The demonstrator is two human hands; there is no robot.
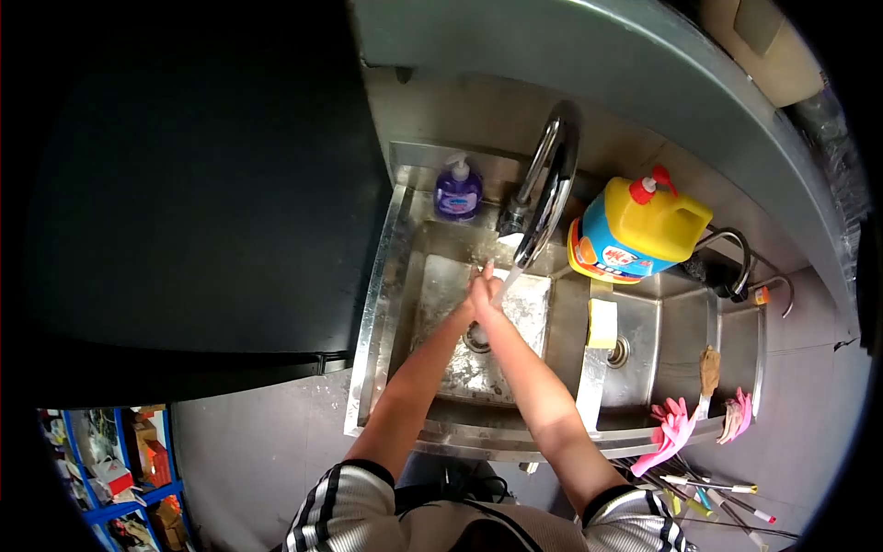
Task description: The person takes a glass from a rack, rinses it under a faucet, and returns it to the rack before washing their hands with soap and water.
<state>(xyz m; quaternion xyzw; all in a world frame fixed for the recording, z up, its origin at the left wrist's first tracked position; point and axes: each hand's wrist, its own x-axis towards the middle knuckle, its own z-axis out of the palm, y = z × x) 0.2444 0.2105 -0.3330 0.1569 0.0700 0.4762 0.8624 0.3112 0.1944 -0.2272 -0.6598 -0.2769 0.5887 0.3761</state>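
My left hand and my right hand are pressed together, fingers folded around each other, and I see no object between them. A thin stream of water runs onto them from the chrome faucet. Beneath lies the left basin of the steel sink, with a round drain under my wrists. Behind my hands, on the back ledge, stands a purple pump soap bottle. Some of the fingers are hidden where the hands overlap.
A yellow detergent jug stands right of the faucet. A yellow-and-white sponge sits on the basin divider. Pink gloves and a brown glove hang at the right front edge. A dark panel borders the left side.
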